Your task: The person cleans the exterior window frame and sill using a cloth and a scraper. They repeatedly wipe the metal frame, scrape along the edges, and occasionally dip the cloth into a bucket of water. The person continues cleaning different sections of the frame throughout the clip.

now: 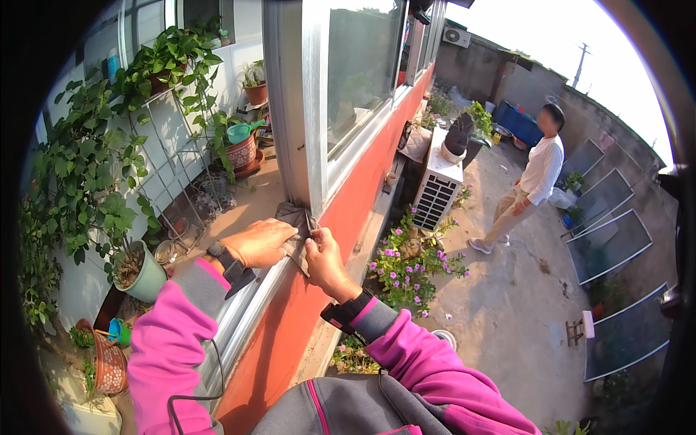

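A grey-brown cloth (pixel 294 215) lies over the metal window track (pixel 261 293), at the foot of the upright window frame (pixel 296 109). On its left part rests my left hand (pixel 263 241), palm down with the fingers stretched towards the frame. My right hand (pixel 328 263) pinches a thin, pointed metal tool (pixel 309 222) between thumb and fingers; its tip points up along the frame's lower corner, against the cloth. The tool's exact kind cannot be told. Both wrists wear black straps, and a dark cable hangs by the left sleeve.
Potted plants and a metal rack (pixel 179 163) stand left, inside the sill. Right of the red wall (pixel 348 201) are pink flowers (pixel 399 261) and an air-conditioner outdoor unit (pixel 437 185). A person (pixel 544 157) in a white top stands in the yard, near screen panels (pixel 609 247) along the far wall.
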`<state>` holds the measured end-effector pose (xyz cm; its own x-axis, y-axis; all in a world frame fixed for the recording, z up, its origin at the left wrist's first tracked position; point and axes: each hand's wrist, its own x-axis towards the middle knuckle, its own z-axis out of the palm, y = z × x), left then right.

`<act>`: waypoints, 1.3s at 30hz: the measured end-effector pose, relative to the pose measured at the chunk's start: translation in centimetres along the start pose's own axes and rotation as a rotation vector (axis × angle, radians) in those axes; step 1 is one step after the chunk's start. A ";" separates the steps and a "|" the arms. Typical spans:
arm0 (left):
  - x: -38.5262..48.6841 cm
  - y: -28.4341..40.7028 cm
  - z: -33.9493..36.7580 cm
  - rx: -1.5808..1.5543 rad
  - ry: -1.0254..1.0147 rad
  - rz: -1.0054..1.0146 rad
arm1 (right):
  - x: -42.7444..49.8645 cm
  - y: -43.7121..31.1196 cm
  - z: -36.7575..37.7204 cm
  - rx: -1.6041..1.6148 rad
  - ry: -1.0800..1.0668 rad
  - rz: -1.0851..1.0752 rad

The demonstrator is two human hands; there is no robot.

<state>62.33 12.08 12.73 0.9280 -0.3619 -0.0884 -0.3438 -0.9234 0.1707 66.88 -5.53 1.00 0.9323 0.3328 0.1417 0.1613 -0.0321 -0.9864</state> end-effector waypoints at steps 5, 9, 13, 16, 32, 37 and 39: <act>0.0 -0.6 0.6 -0.029 0.022 -0.009 | 0.7 -0.1 0.7 -0.132 0.071 -0.128; 0.1 -0.9 0.9 -0.074 -0.002 0.038 | -0.1 -1.7 0.3 0.182 -0.028 0.141; 0.0 0.8 1.2 -0.076 0.077 -0.033 | -1.9 -3.6 -2.4 0.429 -0.169 0.188; -0.5 3.5 2.5 -0.395 0.372 -0.070 | -3.2 -4.6 -2.0 0.324 -0.150 -0.139; -5.9 6.7 1.4 -0.070 0.397 -0.443 | -2.9 2.8 -17.7 -0.289 -0.452 -0.131; -1.6 5.6 1.8 0.027 0.371 -0.457 | -3.4 8.0 -23.4 -0.255 -0.348 0.199; 0.4 4.8 1.4 -0.016 0.382 -0.462 | -3.4 9.2 -24.3 -0.268 -0.378 0.260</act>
<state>60.80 7.32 12.10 0.9676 0.1515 0.2018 0.1073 -0.9709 0.2142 73.01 -29.85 -6.57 0.7791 0.5962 -0.1936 0.0635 -0.3824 -0.9218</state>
